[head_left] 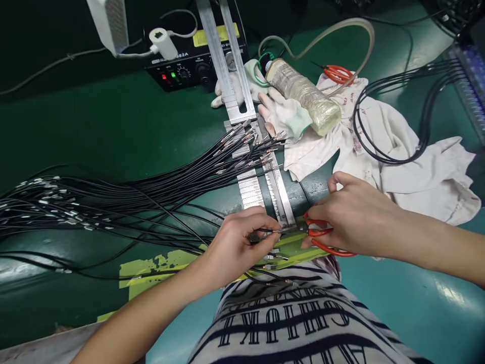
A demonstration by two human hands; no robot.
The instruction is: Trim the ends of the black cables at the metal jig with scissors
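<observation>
My left hand pinches the end of a thin black cable near the front edge of the bench. Opposite it, my right hand grips red-handled scissors, whose metal tip points at the cable end between my left fingers. Whether the blades touch the cable I cannot tell. A large bundle of black cables runs in from the left, and its stripped ends with metal connectors lie over a slotted metal fixture. A few more cable ends stick out beneath my left hand.
Behind the fixture stands a black control box with knobs and lit switches. A clear plastic bottle, a white glove, a second pair of red-handled scissors and white cloths lie at the right. Coiled black cables rest on the cloths.
</observation>
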